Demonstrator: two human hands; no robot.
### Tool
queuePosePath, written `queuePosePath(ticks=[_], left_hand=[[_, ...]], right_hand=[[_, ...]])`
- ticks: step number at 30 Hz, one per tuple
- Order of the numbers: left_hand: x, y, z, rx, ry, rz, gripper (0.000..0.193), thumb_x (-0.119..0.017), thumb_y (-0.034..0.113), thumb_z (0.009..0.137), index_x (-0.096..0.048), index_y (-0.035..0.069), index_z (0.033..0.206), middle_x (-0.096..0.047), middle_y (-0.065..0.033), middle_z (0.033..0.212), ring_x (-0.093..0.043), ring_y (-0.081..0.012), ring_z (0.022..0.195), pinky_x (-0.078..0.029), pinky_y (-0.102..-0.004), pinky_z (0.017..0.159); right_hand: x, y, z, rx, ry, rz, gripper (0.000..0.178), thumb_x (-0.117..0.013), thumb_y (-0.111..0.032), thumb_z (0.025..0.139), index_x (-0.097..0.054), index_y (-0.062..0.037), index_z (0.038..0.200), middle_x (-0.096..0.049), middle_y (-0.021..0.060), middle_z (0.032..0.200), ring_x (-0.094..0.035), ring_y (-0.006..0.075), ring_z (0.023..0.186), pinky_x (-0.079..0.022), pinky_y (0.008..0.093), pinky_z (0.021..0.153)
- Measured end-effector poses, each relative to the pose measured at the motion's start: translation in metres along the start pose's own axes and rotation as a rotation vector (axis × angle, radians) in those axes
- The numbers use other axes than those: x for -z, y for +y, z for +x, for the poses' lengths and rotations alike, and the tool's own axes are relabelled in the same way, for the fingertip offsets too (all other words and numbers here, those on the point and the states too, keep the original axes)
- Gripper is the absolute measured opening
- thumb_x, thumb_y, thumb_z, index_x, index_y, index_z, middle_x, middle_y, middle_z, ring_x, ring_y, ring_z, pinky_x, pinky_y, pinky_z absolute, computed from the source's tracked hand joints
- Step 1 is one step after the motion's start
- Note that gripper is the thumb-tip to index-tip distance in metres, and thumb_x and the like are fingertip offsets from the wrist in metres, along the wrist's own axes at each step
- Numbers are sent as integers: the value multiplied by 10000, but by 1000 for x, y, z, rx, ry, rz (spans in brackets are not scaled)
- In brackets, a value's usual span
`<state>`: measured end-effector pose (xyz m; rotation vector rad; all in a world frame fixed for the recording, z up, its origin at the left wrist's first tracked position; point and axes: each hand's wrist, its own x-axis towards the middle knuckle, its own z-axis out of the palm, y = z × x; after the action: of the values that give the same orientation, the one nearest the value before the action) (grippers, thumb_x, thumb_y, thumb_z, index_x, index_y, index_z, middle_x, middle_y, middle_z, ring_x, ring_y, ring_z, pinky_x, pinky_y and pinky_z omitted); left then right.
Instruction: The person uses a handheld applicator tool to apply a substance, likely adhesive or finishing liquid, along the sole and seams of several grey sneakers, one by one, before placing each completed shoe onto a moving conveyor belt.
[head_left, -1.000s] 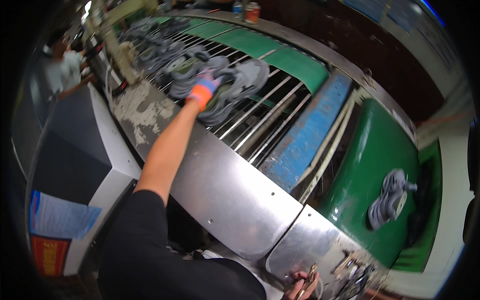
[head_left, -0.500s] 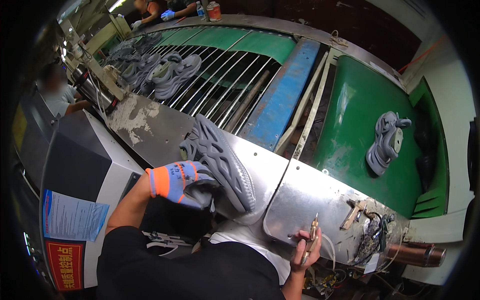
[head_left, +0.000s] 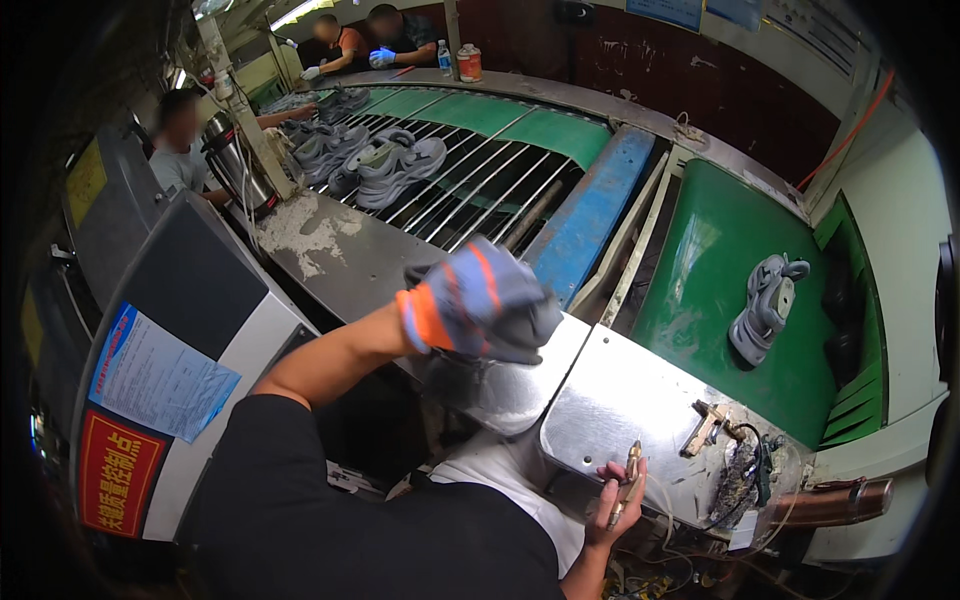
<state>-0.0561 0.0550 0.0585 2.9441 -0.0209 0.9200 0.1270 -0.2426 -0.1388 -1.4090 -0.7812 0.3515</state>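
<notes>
Across metal rods lie grey shoes, then comes the gloved left hand, too blurred to tell its fingers' grip, then the right hand, fingers clamped on a brass-coloured tool near the steel plate.

Left hand motion-blurred, can't tell what it grips. Dark bit behind it mostly hidden, unidentifiable. Right hand covers part of tool; right forearm cut by lower edge. Far shoes overlap, too small to count. Notice cut at top, print illegible.
</notes>
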Motion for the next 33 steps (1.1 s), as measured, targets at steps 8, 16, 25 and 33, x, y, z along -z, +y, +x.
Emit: queuePosePath(ticks=[8,16,25,33], left_hand=[[-2,0,-14,262,685,-715,762,-822,369,700,-524,-34,1274,-591,-152,1218,-564,-225,1122,-429,-359,990],[-31,-19,45,351,352,-911,826,-800,477,670,-527,-46,1249,-612,-147,1144,-618,-219,1035,-487,-361,936],[-33,-23,68,278,242,-845,773,-818,393,676,-549,-56,1245,-601,-137,1180,-598,-214,1059,-457,-335,945],[-36,-28,80,377,190,-897,770,-779,473,698,-570,-35,1236,-615,-127,1153,-595,-208,1054,-457,-343,928]], right_hand=[[-1,-39,13,-23,-104,163,586,-517,-167,920,-330,130,1390,-595,132,839,-614,220,740,-535,363,717],[-6,-129,57,85,-148,307,620,-610,-233,890,-390,132,1340,-595,157,771,-590,219,591,-523,341,581],[-50,-185,139,378,-381,121,501,-630,-56,804,-529,83,1274,-644,90,732,-621,140,575,-488,252,568],[-70,-167,158,219,-355,199,482,-548,-78,880,-460,131,1306,-552,77,648,-535,132,516,-464,253,519]])
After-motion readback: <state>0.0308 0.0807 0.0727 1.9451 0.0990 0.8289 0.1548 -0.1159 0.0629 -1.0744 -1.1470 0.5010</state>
